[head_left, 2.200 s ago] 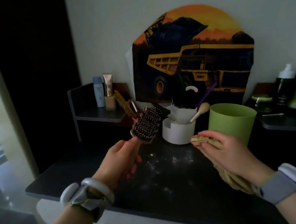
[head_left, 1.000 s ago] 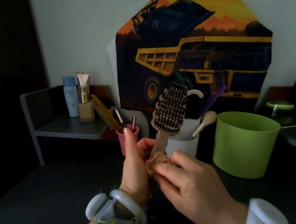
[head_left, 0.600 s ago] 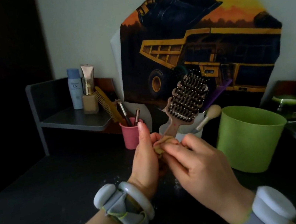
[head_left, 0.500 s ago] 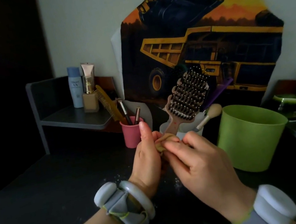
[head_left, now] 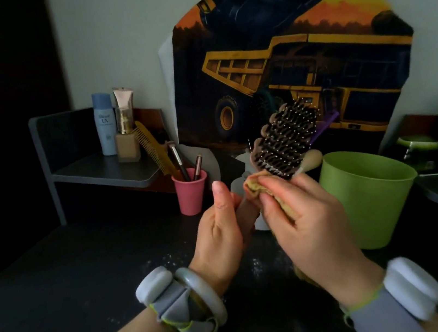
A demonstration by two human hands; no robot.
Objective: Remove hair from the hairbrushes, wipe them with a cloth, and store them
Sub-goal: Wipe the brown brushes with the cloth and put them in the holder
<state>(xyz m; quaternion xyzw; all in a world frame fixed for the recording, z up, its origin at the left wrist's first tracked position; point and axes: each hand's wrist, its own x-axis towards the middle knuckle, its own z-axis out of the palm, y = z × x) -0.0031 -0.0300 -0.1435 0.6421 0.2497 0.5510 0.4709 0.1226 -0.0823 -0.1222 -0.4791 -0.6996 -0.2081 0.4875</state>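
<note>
Two hands at work — left hand (head_left: 219,231) gripping hairbrush (head_left: 284,141) handle, right hand (head_left: 307,223) pinching cloth (head_left: 255,187) against it.

Hairbrush (head_left: 284,141), vented, bristles toward camera, handle gripped in left hand (head_left: 220,234); tan cloth (head_left: 256,188) pinched against its neck by right hand (head_left: 304,221); behind: green bucket (head_left: 372,199), pink cup (head_left: 191,191) of makeup brushes

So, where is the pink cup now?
In the head view, the pink cup stands left of centre on the dark table, below the grey shelf.
</note>
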